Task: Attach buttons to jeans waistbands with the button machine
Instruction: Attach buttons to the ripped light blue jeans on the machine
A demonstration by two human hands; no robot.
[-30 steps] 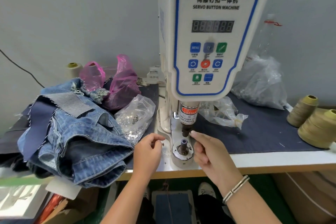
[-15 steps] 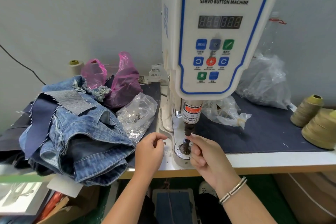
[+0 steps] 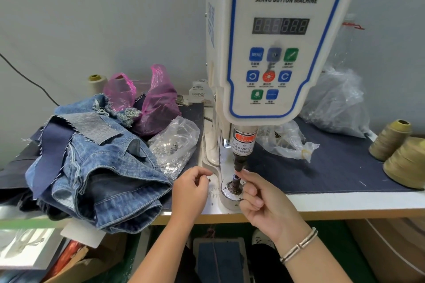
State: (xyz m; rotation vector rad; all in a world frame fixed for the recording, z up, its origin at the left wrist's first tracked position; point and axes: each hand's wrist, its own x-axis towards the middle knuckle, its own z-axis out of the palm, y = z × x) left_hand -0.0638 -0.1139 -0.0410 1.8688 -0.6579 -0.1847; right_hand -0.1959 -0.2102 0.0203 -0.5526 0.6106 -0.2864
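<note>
Head view: since a second ago the right hand [image 3: 259,200] has dropped from the button machine's [image 3: 273,41] upper punch to beside the lower post [image 3: 235,182], fingertips pinched; what they pinch is too small to tell. The left hand [image 3: 190,190] stays loosely curled, holding nothing visible. The jeans [image 3: 92,167] lie heaped left, overhanging the table [image 3: 345,202] edge. Thread cones [image 3: 407,161] are cut off at the right.
</note>
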